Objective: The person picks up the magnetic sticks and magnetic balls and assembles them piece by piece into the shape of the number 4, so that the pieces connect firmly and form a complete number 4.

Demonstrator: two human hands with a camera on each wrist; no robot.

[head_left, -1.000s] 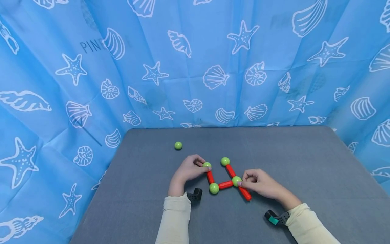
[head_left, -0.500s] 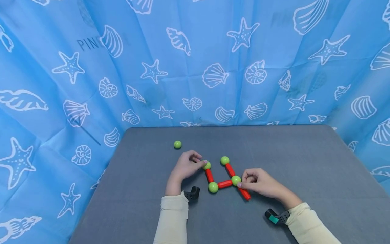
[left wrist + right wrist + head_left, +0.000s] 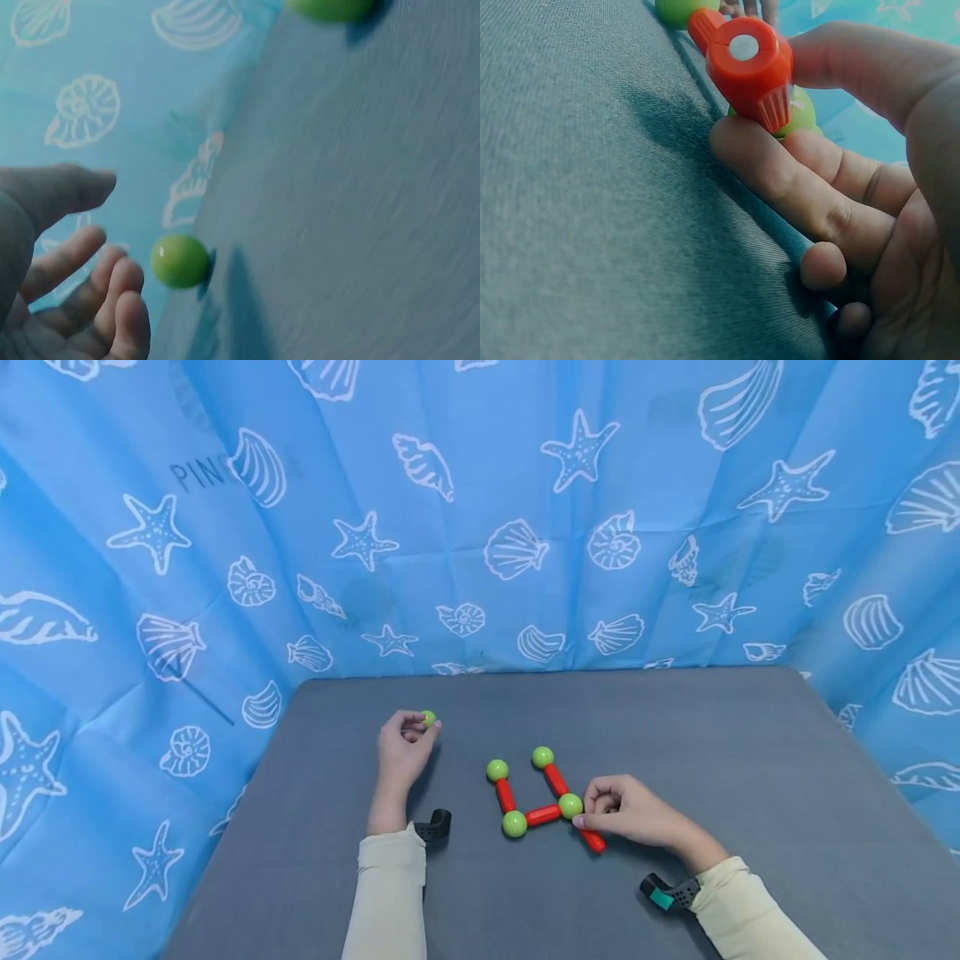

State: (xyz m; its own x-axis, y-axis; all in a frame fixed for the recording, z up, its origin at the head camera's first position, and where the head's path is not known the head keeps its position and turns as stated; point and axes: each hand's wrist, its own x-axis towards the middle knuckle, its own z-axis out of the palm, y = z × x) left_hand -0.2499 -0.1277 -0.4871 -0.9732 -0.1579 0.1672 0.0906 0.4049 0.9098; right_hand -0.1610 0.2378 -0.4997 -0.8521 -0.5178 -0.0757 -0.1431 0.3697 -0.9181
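Note:
A loose green ball (image 3: 428, 718) lies at the back left of the table. My left hand (image 3: 405, 747) is at it in the head view; the left wrist view shows the thumb and fingers spread, with the green ball (image 3: 180, 262) just beyond them. Green balls and red sticks form an angular U shape farther right. My right hand (image 3: 630, 810) pinches this at the corner ball (image 3: 571, 806), where a red stick (image 3: 594, 842) points towards me. In the right wrist view, thumb and forefinger are on the red stick (image 3: 746, 67), whose end has a silver disc.
The U's other balls are a left corner ball (image 3: 514, 824) and two end balls, the left one (image 3: 497, 770) and the right one (image 3: 543, 757). A blue shell-print curtain (image 3: 450, 568) hangs behind the grey table (image 3: 675, 727).
My left hand has let go of the U's left end ball and moved left and back to the loose ball. My right hand stays at the corner ball.

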